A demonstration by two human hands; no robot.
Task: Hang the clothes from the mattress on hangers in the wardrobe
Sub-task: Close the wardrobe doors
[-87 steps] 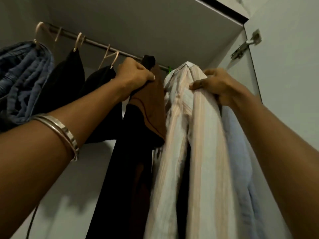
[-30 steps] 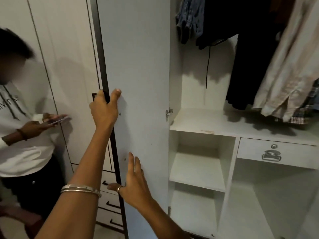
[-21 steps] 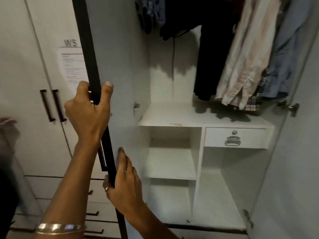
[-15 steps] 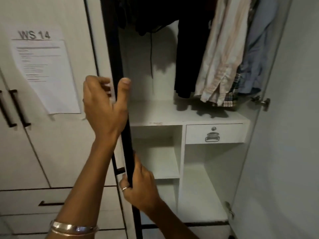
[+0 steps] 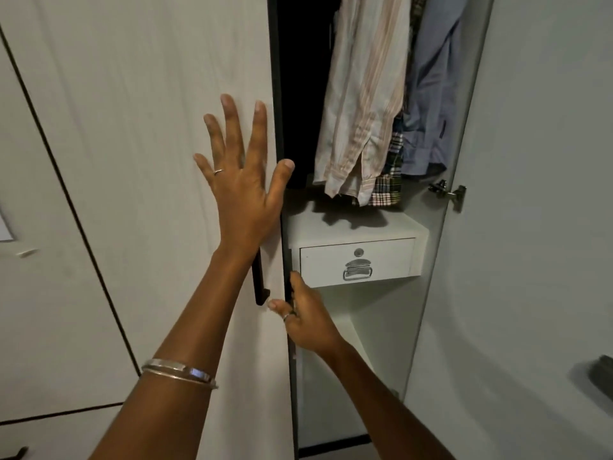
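My left hand (image 5: 243, 190) lies flat with spread fingers on the front of the white left wardrobe door (image 5: 159, 127), close to its dark edge. Lower down, my right hand (image 5: 306, 322) grips that door's edge, thumb on the front and fingers behind it. Through the gap I see clothes hanging inside: a pale striped shirt (image 5: 361, 104), a blue shirt (image 5: 431, 94) and a bit of plaid fabric (image 5: 386, 190) between them. The rail and the hangers are out of view.
Under the clothes there is a white shelf with a small drawer (image 5: 356, 262) and a metal pull. The right wardrobe door (image 5: 530, 227) stands open, its hinge (image 5: 447, 192) showing. A black handle (image 5: 258, 287) sits on the left door below my left hand.
The left door has swung towards the opening, narrowing the gap. My left hand let go of the door's edge and now presses flat on its front. My right hand stays on the edge.
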